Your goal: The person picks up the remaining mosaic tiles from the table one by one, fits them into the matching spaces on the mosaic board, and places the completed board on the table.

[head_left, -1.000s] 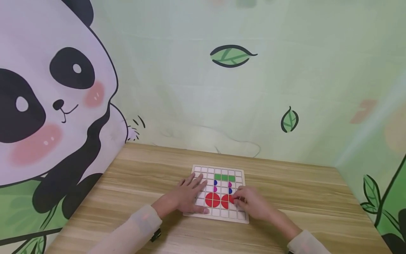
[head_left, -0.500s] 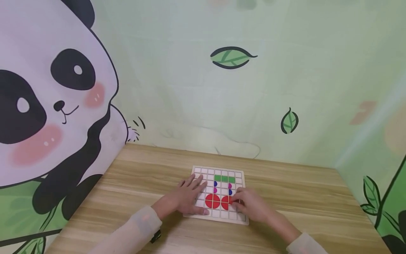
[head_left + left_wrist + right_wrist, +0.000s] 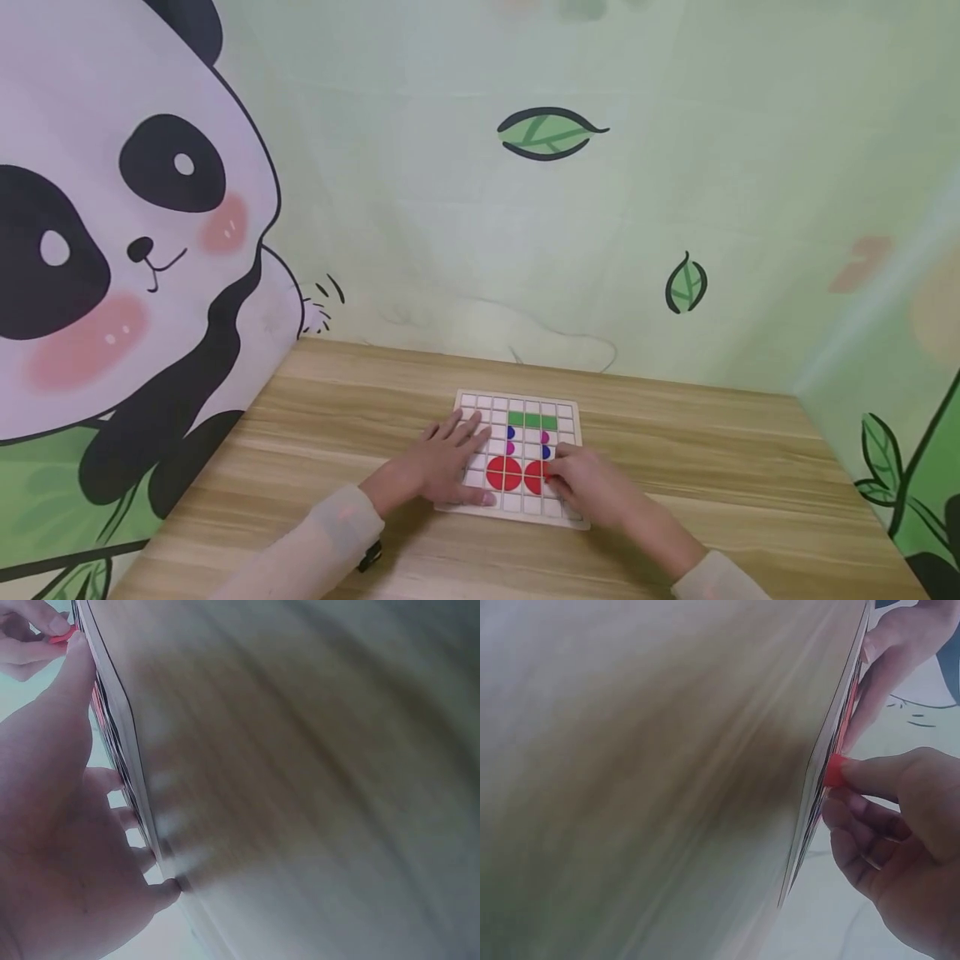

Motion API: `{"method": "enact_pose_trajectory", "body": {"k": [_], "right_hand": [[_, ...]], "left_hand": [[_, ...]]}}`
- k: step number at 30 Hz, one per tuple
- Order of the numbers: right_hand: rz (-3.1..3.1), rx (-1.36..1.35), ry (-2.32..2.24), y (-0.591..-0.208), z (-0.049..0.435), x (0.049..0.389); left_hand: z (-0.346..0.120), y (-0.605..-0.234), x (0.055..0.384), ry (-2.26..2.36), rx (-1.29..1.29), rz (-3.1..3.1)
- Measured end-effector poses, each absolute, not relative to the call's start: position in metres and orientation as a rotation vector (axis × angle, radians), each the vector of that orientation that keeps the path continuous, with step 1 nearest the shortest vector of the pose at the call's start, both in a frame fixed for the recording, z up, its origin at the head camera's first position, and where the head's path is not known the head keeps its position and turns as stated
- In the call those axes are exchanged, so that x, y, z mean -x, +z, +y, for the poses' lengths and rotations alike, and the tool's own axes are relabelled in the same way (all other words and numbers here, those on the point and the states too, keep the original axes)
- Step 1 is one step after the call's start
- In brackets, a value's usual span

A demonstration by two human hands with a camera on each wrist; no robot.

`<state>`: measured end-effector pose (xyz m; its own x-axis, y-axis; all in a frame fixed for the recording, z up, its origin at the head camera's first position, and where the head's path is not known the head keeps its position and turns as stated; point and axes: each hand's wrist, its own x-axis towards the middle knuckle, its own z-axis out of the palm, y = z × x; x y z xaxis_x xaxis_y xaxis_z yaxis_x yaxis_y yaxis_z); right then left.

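A white gridded puzzle board point(image 3: 531, 503) lies flat on the wooden table. On it show a whole red circle point(image 3: 497, 467), a partial red circle point(image 3: 533, 483), a green strip point(image 3: 532, 420), and small blue and magenta half-rounds point(image 3: 545, 437). My left hand point(image 3: 446, 462) rests with spread fingers over the board's left side. At the right, my right hand point(image 3: 596, 487) pinches a small red piece point(image 3: 835, 771) between thumb and finger, against the board's face. That piece is mostly hidden by the fingers in the head view.
The wood-grain table point(image 3: 697, 458) extends around the board on all sides. A pale green backdrop point(image 3: 420, 208) with leaves and a large panda picture point(image 3: 165, 250) stands behind and at the left.
My right hand has tilted slightly and its fingers sit lower over the partial red circle, covering more of the red piece. My left hand stays in place.
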<state>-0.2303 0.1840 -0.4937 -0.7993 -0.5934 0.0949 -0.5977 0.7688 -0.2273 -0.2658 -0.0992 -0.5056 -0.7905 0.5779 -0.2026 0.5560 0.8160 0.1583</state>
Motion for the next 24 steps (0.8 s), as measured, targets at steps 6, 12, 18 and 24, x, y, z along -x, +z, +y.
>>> {"method": "enact_pose_trajectory", "body": {"k": [6,12,18,24], "right_hand": [[-2.963,-0.977,0.52,-0.492,0.184,0.229],[-2.978,-0.998,0.571,-0.492,0.186,0.23],[-2.978,-1.014,0.63,-0.494,0.191,0.235],[-2.991,-1.028,0.714,-0.492,0.197,0.239]], "left_hand": [[-0.099,-0.507,0.265,0.13,-0.884,2.759],[-0.099,-0.509,0.267,0.115,-0.882,2.77],[-0.099,-0.51,0.268,0.116,-0.876,2.769],[-0.099,-0.51,0.269,0.104,-0.873,2.766]]}}
